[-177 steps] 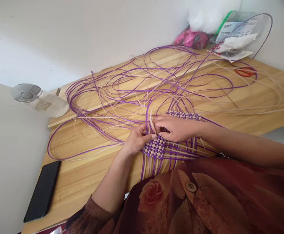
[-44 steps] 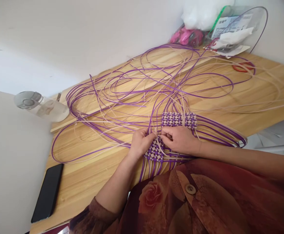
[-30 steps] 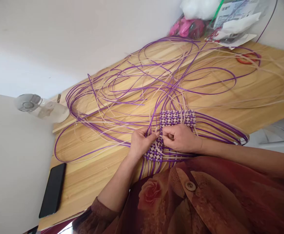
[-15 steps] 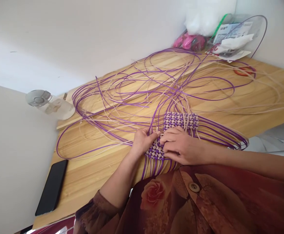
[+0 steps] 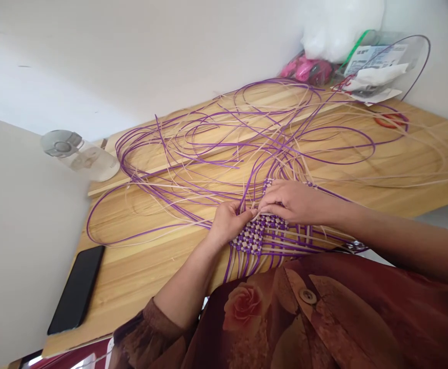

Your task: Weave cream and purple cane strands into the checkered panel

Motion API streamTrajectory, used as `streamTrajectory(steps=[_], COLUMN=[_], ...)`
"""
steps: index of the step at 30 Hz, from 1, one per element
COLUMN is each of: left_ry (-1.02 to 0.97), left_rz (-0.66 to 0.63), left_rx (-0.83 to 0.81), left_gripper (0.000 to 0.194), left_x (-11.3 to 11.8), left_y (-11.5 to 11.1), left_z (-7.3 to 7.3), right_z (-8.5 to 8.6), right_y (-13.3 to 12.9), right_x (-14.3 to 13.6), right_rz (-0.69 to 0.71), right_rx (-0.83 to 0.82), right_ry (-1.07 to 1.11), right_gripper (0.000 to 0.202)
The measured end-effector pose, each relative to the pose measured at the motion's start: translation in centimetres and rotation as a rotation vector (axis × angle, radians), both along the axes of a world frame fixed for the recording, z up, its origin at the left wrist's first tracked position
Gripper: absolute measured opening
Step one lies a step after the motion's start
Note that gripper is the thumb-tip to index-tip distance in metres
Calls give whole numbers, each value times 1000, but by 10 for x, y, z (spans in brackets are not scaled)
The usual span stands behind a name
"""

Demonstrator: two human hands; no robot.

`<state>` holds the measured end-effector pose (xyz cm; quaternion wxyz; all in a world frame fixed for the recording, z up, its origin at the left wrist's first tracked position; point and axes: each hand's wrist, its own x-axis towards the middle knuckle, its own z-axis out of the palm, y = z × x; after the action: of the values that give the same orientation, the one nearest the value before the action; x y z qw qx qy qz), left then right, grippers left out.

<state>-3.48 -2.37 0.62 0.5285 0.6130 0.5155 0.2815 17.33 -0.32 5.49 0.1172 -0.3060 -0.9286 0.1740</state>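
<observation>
A purple-and-beige checkered woven piece [image 5: 247,240] lies near the table's front edge, with loose strands running out of its sides. My left hand [image 5: 226,221] grips its left edge, thumb on top and fingers mostly hidden behind. Just right of that thumb, my right hand [image 5: 291,200] pinches a beige strand [image 5: 258,209] between thumb and forefinger. The two sets of fingertips nearly meet over the weave. My right hand covers much of the weave's upper right part.
Long purple strands [image 5: 193,130] loop across the wooden table [image 5: 131,287]. A clear bottle [image 5: 93,163] with a grey lid stands at the left, and a black phone [image 5: 77,289] lies in front of it. Orange-handled scissors [image 5: 389,120] and plastic bags [image 5: 310,69] are at the back right.
My right hand has moved up and slightly right, off the lower weave, and its fingers have closed on a beige strand. More lower-right strands show. My left hand keeps its grip.
</observation>
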Motion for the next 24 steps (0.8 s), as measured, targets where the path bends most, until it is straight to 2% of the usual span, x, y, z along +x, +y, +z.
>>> streamTrajectory(steps=[3,8,12,14,16,18,21,24], left_ry=[-55,-73,-2,-15,-36,-44,-73,-108], left_rz=[-10,-57,-22,-4,2,7,24,40], left_rx=[-21,-18,-29,-64,-97,-128,-176,-182], left_gripper=[34,38,34,33,32,33,36,37], left_x=[1,1,2,2,2,1,-1,-3], left_y=[0,-2,-4,-3,-2,-1,0,0], left_z=[0,2,5,6,7,6,3,0], right_z=[-5,-16,-21,-16,-8,1,6,8], right_y=[0,-5,-2,0,0,-5,-18,-32], right_x=[-4,-12,-12,-9,-3,4,13,15], right_rz=[-121,-167,-208,-243,-292,-267,-168,-179], right_rx=[-68,-57,-116,-35,167,308,267,128], right_ry=[-44,-76,-20,66,152,141,-20,-30], right_gripper=[27,24,21,18,19,22,20,16])
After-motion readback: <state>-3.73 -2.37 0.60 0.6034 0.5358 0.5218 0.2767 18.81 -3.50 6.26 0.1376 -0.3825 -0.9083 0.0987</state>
